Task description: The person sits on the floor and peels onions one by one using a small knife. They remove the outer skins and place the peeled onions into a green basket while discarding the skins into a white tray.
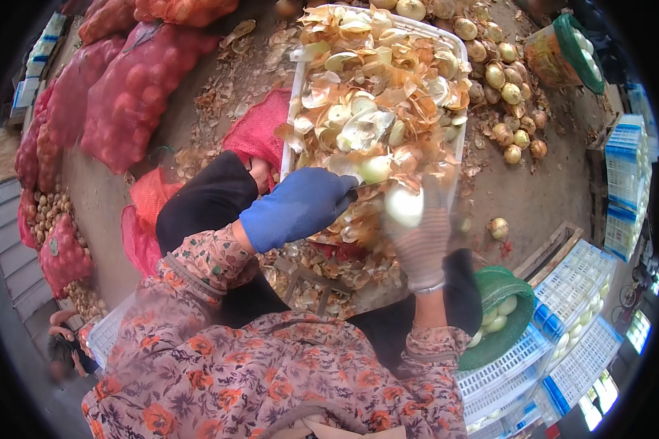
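My left hand (pixel 302 206), in a blue knitted glove, is closed on a knife, whose thin blade (pixel 372 183) points right past a pale green onion. My right hand (pixel 420 236), in a striped glove and blurred, holds a white peeled onion (pixel 404 205) at the near part of a white plastic crate (pixel 459 46). Onion skins (pixel 362 123) and onion pieces fill the crate. The fingers of my right hand are partly blurred against the skins. The knife's handle is hidden in the blue glove.
Red mesh sacks of onions (pixel 137 99) stand at the upper left. Unpeeled onions (pixel 510 93) lie on the floor at the right, near a green-netted bucket (pixel 554 52). A green mesh-lined container (pixel 497 335) of peeled onions and stacked white crates (pixel 574 285) stand at the lower right.
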`<state>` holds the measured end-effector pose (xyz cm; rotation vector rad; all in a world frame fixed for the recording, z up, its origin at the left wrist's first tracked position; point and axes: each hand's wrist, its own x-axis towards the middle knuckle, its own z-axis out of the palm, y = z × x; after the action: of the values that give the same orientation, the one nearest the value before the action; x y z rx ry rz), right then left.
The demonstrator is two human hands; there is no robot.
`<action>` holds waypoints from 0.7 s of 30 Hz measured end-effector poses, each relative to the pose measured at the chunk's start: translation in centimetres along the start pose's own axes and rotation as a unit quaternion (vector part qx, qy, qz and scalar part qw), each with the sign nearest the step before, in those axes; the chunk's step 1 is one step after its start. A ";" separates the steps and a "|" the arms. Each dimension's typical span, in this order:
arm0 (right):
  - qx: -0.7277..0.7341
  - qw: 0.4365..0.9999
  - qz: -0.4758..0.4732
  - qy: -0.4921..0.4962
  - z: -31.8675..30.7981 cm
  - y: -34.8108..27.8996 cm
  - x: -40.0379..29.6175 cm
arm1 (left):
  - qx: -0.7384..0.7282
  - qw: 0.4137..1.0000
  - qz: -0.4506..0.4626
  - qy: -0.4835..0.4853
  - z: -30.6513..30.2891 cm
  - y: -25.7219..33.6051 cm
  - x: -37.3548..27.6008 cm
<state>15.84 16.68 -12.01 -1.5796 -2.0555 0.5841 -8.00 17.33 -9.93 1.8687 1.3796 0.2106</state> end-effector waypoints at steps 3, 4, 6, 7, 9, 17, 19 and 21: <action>-0.022 0.998 -0.047 0.027 -0.2 -0.2 0.1 | -0.049 0.998 0.002 -0.026 -0.7 -0.6 0.4; -0.022 0.998 -0.052 0.026 -0.4 -0.4 0.2 | -0.058 0.998 -0.004 -0.036 -0.8 -0.8 0.5; -0.004 0.999 -0.046 0.017 -0.5 -0.4 0.0 | -0.079 0.995 -0.015 -0.055 -0.7 -1.3 0.7; 0.014 0.999 -0.036 0.010 -0.5 -0.3 -0.2 | -0.082 0.995 -0.020 -0.057 -0.7 -1.3 0.7; 0.057 0.998 -0.001 -0.015 -0.4 0.1 -0.7 | -0.090 0.994 -0.031 -0.061 -0.5 -1.2 0.8; 0.288 0.946 0.136 -0.057 -0.7 0.0 -1.4 | -0.081 0.995 -0.039 -0.037 0.7 -0.4 1.2; 0.366 0.908 0.192 -0.061 -1.0 -0.5 -1.0 | -0.081 0.996 -0.031 -0.029 1.2 -0.6 1.3; 0.434 0.867 0.236 -0.067 -1.8 -1.2 -0.8 | -0.087 0.995 -0.026 -0.034 1.7 -0.7 1.7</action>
<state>16.13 15.72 -9.94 -1.4432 -1.1318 1.5637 -6.95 18.00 -12.07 1.6809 1.3180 0.2311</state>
